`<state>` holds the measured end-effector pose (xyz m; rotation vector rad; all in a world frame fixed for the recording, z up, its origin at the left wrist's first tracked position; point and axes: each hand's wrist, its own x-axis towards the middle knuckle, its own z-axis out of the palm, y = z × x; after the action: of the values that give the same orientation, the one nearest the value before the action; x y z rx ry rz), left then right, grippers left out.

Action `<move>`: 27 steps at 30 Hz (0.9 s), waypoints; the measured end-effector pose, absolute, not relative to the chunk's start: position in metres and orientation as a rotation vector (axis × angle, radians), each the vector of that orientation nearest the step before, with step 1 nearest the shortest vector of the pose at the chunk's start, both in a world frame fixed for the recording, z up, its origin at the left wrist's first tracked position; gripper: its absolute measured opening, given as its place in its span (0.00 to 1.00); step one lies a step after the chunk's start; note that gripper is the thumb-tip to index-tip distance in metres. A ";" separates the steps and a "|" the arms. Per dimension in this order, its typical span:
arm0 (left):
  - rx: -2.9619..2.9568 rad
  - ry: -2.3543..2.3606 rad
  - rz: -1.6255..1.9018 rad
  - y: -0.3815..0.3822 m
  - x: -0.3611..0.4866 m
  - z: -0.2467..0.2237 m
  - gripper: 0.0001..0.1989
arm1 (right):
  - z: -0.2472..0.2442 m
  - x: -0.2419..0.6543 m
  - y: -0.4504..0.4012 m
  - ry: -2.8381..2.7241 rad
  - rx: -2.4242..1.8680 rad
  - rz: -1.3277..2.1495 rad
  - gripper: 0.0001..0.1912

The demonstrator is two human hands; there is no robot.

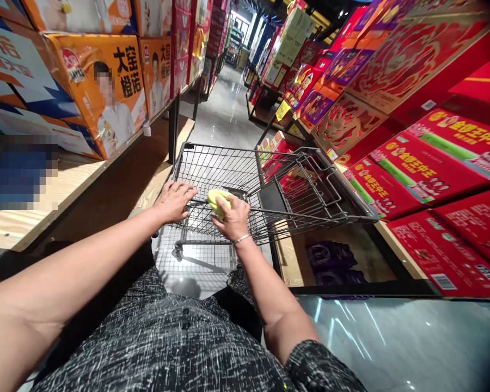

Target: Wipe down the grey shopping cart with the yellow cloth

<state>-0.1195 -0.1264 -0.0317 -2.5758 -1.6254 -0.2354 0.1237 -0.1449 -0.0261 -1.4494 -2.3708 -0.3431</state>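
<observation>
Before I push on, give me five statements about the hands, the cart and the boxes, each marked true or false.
1. The right hand holds a yellow-green object. True.
2. The left hand holds that object too. False: it is apart from it, at the near edge of the cart.
3. A band circles the right wrist. True.
4. The orange boxes stand to the right of the cart. False: they are to the left.
5. The cart is made of wire mesh. True.

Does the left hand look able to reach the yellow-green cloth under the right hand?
Probably yes: the left hand is close beside the yellow-green cloth with no visible barrier between, though the right hand covers part of it.
</observation>
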 end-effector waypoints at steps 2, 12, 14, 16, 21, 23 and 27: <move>-2.594 -1.633 -0.250 -0.120 -0.125 -0.031 0.37 | -0.030 0.090 -0.145 -2.394 -1.410 -0.336 0.29; -2.604 -1.672 -0.194 -0.092 -0.145 -0.029 0.30 | -0.024 0.147 -0.119 -2.561 -1.253 -0.363 0.16; -2.605 -1.676 -0.192 -0.088 -0.148 -0.030 0.30 | -0.020 0.184 -0.116 -2.562 -1.236 -0.356 0.15; -2.616 -1.677 -0.197 -0.083 -0.152 -0.031 0.32 | -0.014 0.222 -0.116 -2.547 -1.251 -0.373 0.15; -2.554 -1.803 -0.232 -0.077 -0.147 -0.031 0.40 | -0.014 0.281 -0.129 -2.341 -1.511 -0.527 0.15; -2.532 -1.797 -0.240 -0.080 -0.136 -0.029 0.43 | -0.025 0.278 -0.133 -2.186 -1.596 -0.602 0.15; -2.709 -1.603 -0.224 -0.091 -0.114 -0.028 0.44 | -0.065 0.227 -0.131 -2.010 -1.581 -0.611 0.14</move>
<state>-0.1136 -0.0907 -0.0275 -2.7093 -1.6027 -0.2237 0.2272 -0.1313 -0.0647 -1.5807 -2.0096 -0.6106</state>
